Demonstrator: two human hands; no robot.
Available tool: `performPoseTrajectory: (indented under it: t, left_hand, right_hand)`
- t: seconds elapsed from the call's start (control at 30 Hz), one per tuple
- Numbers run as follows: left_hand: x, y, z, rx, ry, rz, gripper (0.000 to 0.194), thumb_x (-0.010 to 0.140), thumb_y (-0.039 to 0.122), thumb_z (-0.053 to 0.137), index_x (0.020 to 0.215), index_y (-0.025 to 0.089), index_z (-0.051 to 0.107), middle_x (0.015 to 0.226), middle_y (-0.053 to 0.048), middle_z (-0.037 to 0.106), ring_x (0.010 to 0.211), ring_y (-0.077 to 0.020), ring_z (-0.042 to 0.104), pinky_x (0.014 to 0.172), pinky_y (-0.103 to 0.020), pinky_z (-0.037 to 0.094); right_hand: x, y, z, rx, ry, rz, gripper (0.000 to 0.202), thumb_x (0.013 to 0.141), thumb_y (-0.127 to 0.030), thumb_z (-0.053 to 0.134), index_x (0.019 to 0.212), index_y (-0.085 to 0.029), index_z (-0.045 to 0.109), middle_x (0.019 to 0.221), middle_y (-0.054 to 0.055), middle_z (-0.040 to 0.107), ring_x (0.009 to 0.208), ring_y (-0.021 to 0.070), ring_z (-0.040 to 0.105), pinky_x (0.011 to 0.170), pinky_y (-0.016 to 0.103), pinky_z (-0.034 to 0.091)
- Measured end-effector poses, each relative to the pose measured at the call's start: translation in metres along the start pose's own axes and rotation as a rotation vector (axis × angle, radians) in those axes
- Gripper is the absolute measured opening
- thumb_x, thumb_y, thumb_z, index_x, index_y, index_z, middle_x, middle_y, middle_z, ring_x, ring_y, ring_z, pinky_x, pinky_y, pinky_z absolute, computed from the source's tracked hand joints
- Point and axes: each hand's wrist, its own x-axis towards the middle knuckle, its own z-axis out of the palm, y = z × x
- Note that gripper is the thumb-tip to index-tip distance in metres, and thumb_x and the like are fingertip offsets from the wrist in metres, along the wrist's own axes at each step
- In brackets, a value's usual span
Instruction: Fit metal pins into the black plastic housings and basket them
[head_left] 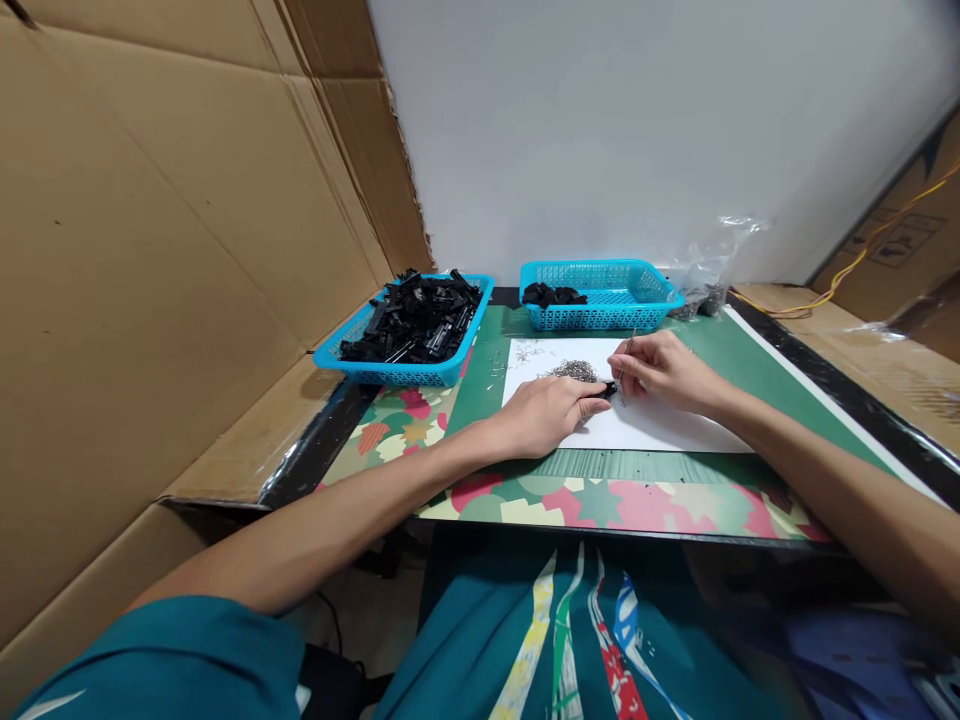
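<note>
Plainly black, a small part (610,389), left grip (546,411) pinching it, right grip (664,370) pinching a slim tool (631,343)

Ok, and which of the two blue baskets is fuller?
The left blue basket: its black parts heap above the rim. The right blue basket holds only a small black pile at its left end.

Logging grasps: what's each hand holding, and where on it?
Left hand: small black part, by its left end. Right hand: thin tool, apparently mid-length; fingers hide the exact spot.
</note>
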Motion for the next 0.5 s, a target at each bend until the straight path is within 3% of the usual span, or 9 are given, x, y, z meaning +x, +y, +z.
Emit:
performPoseTrajectory:
  t: [0.17, 0.33, 0.5]
  left_hand:
    - [0.0, 0.002, -0.001, -0.015, -0.007, -0.028, 0.05, 0.108, 0.046, 0.046, 0.148, 0.022, 0.064, 0.098, -0.008, 0.079, 0.1, -0.0284, 0.072, 0.092, -0.04, 0.053]
    - [-0.001, 0.002, -0.001, -0.032, 0.009, -0.019, 0.047, 0.108, 0.045, 0.046, 0.143, 0.023, 0.068, 0.102, -0.008, 0.079, 0.101, -0.0282, 0.072, 0.089, -0.038, 0.052]
    - [-0.009, 0.0, -0.003, -0.136, 0.054, 0.055, 0.048, 0.108, 0.048, 0.046, 0.143, 0.024, 0.067, 0.11, -0.008, 0.08, 0.095, -0.0247, 0.073, 0.082, -0.033, 0.053]
  right_hand:
    - [-0.001, 0.001, 0.001, 0.0, -0.007, 0.012, 0.046, 0.1, -0.06, 0.057, 0.078, -0.021, 0.067, 0.062, 0.005, 0.073, 0.054, 0.0175, 0.059, 0.057, 0.033, 0.045]
    - [0.002, -0.003, 0.004, 0.048, 0.015, 0.067, 0.051, 0.097, -0.065, 0.06, 0.073, -0.02, 0.066, 0.058, 0.006, 0.071, 0.051, 0.0168, 0.058, 0.058, 0.034, 0.046]
    - [0.007, -0.011, 0.001, 0.244, 0.289, 0.06, 0.06, 0.098, -0.073, 0.053, 0.07, -0.021, 0.06, 0.048, 0.002, 0.058, 0.043, 0.014, 0.046, 0.049, 0.031, 0.037]
